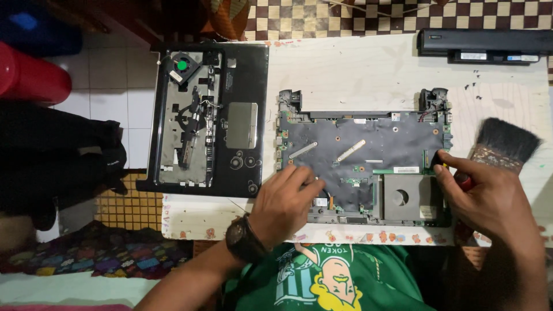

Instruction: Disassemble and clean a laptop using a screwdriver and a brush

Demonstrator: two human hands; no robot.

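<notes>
— What's nearest the person?

— The left hand, a dark watch on its wrist. It lies on the near left part of the open laptop base, fingers curled loosely and pressing on the board; I cannot tell whether anything is pinched under them.

— And the other?

— The right hand rests at the base's right side, closed around a red-handled tool, its fingertips touching the board's right edge.

— Where does the base lie?

— On the pale tabletop, against the near edge, right of centre.

— What's around it?

— A wide black brush just beyond the right hand, near the right edge. The black top cover, with fan and touchpad showing, lies at the left edge, partly overhanging it.

— Farther back?

— A long black battery at the far right corner.
</notes>
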